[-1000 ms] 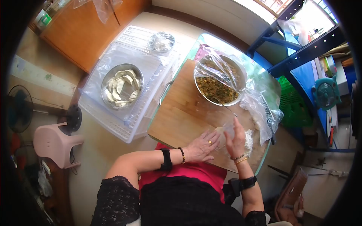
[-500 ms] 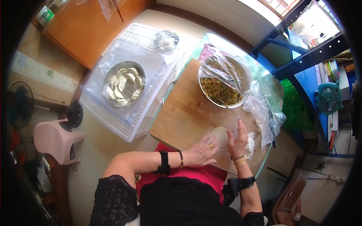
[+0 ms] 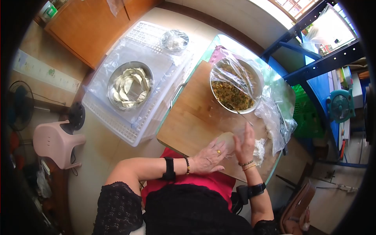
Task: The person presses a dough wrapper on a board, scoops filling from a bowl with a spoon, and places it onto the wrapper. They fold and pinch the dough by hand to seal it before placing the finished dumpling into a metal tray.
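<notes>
A thin round dough wrapper [image 3: 226, 140] lies on the wooden board [image 3: 188, 113] between my hands. My left hand [image 3: 208, 157] is laid flat, fingers stretched out over the wrapper's lower left edge, a ring on one finger. At the wrapper's right edge, my right hand [image 3: 245, 145] is turned on its side with fingers extended up the board, and nothing shows in it. Just beyond those fingertips, the thin handle of a utensil [image 3: 245, 118] sticks out of a bowl [image 3: 260, 89] of chopped filling [image 3: 232, 95], partly covered by clear plastic.
White flour [image 3: 259, 152] is heaped right of my right hand, beside crumpled plastic [image 3: 273, 127]. To the left, a metal pan [image 3: 110, 91] of folded dumplings [image 3: 127, 84] sits on a plastic-covered white crate [image 3: 113, 131]. A pink stool [image 3: 53, 143] stands at far left, a green basket [image 3: 305, 111] at right.
My right hand has shifted slightly, its fingers coming a little closer together. The left hand stays over the wrapper. The whole view has shifted slightly.
</notes>
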{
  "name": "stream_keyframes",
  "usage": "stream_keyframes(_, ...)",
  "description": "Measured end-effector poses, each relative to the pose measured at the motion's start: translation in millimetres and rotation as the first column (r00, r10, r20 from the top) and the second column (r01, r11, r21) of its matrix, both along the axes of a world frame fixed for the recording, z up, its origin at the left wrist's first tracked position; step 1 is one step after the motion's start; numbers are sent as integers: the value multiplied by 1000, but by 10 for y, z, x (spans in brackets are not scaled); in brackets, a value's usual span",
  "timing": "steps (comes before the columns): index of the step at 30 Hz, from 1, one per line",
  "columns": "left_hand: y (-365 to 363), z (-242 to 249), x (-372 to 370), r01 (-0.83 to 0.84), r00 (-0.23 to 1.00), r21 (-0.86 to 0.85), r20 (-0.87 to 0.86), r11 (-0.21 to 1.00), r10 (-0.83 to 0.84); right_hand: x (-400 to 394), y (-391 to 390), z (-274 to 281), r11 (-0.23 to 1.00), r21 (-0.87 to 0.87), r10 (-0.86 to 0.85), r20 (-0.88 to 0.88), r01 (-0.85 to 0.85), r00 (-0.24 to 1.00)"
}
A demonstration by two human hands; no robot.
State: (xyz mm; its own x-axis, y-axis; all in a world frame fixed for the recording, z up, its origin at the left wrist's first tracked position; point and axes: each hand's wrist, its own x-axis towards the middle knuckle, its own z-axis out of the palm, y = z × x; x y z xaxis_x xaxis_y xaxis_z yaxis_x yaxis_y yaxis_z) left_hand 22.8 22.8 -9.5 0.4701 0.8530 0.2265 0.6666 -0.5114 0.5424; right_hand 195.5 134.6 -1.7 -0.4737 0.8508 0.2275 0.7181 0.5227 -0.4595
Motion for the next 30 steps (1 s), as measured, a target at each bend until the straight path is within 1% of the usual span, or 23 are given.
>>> stream_keyframes(1,7,24,-6,11,1000,-6,-15,1000,-11,-67,-137,33,1000,-5,-6,4,6,1000)
stream_keyframes(3,5,33,-18,26,999,-15,-32,1000,-27,-237,-371,69,998,10,64,200,-67,978)
stream_keyframes(4,-21,34,-24,34,998,-39,-48,999,-36,-250,-358,48,997,55,35,256,-51,966)
stream_keyframes(5,-19,35,-44,35,997,-57,-68,998,-39,-272,-239,23,997,58,37,251,-53,967)
stream_keyframes(7,-49,10,-76,35,998,-47,-59,998,-38,-224,-11,-39,992,41,-123,206,117,971)
stream_keyframes(8,-26,14,-81,33,999,-28,-40,999,-34,-163,63,-85,992,51,-126,199,118,972)
stream_keyframes(9,3,33,-81,30,999,-13,-45,999,-30,-128,159,-120,981,8,-195,47,195,980)
stream_keyframes(10,12,48,-79,-21,999,-58,-31,998,20,-96,233,-139,965,-51,-260,-102,256,960)
stream_keyframes(11,11,60,-84,-73,997,-110,-18,991,72,-38,257,-138,968,-47,-251,-106,247,962)
stream_keyframes(14,53,-13,-71,-101,995,-62,11,993,102,120,131,6,955,-155,-273,-131,253,953)
stream_keyframes(15,82,-28,-46,-92,995,-59,16,994,93,153,79,68,953,-150,-281,-126,262,951)
stream_keyframes(17,124,-58,-12,29,999,-12,-28,1000,-29,163,-35,154,998,-31,-64,-102,61,993)
stream_keyframes(18,117,-63,28,35,999,-15,-25,999,-36,154,-92,180,1000,-2,1,-86,-1,996)
stream_keyframes(19,96,-58,87,45,999,-13,-17,999,-45,137,-160,223,1000,-7,-5,-83,4,997)
stream_keyframes(21,82,12,136,55,998,-17,-9,998,-55,77,-282,276,988,-3,154,118,-154,981)
stream_keyframes(22,79,118,116,115,991,-135,-56,984,-124,38,-329,188,987,-25,159,212,-158,964)
stream_keyframes(23,64,171,100,167,976,-256,-93,952,-197,27,-321,119,987,-35,161,209,-158,964)
stream_keyframes(24,22,105,87,142,985,-165,-77,976,-156,13,-278,61,996,38,72,219,-82,973)
stream_keyframes(25,7,73,82,137,985,-169,-78,976,-152,-5,-208,5,993,114,-17,221,-9,975)
stream_keyframes(26,-13,56,81,111,991,-97,-62,989,-118,3,-84,-49,985,170,-61,190,28,980)
stream_keyframes(27,-16,41,83,83,995,-18,-44,996,-84,28,0,-82,984,175,-63,188,29,980)
stream_keyframes(29,-9,-2,95,79,996,-9,-36,997,-79,73,162,-108,987,4,-161,85,161,983)
stream_keyframes(30,5,19,75,71,997,-12,-27,997,-71,79,200,-99,984,-38,-174,16,175,985)
